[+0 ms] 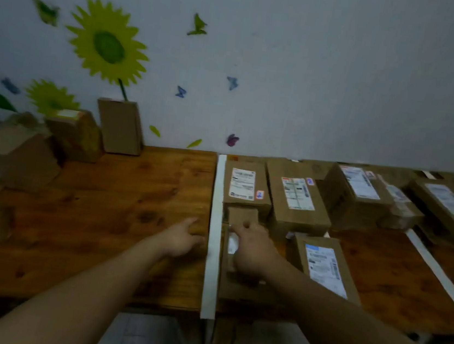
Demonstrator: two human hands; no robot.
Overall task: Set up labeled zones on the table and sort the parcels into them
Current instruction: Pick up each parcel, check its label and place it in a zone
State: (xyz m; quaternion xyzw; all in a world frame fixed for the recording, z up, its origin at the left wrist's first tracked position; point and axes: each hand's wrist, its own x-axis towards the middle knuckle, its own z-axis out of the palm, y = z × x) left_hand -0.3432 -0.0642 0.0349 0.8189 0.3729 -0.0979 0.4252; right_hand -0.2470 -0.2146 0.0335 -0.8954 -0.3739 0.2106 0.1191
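Two bare arms of a person, left arm [92, 284] and right arm [345, 315] — uncovered along all the length that shows, left hand [180, 237] and right hand [250, 250] bare too, forearms smooth, wrists narrow — finer details lost in blur
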